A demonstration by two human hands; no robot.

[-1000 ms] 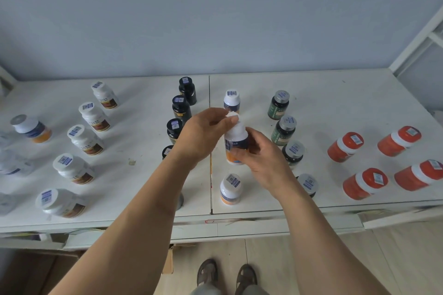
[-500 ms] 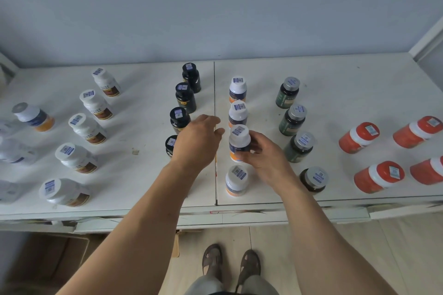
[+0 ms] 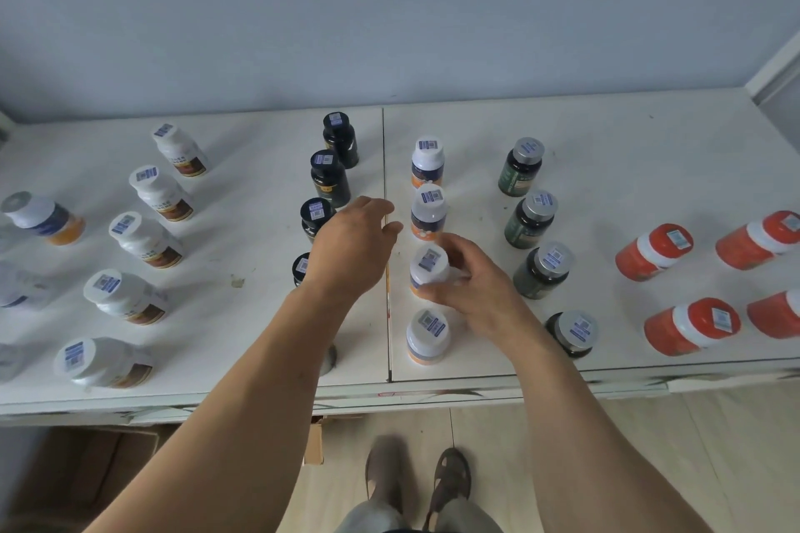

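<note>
Seating white bottle (image 3: pixel 428 268) third in its column on the tabletop (image 3: pixel 606 151) | right hand (image 3: pixel 472 290) grasping its body | left hand (image 3: pixel 350 246) loose, holding nothing, over black bottles (image 3: pixel 318 214) | risk: a snagged finger on release could tip it into the front bottle (image 3: pixel 427 335).

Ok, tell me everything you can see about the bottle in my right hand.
The bottle looks like white plastic, with a white cap bearing a barcode sticker and an orange band low on its label. It stands upright on the table, third from the wall in a row of four alike. The right hand grips its side.
</note>
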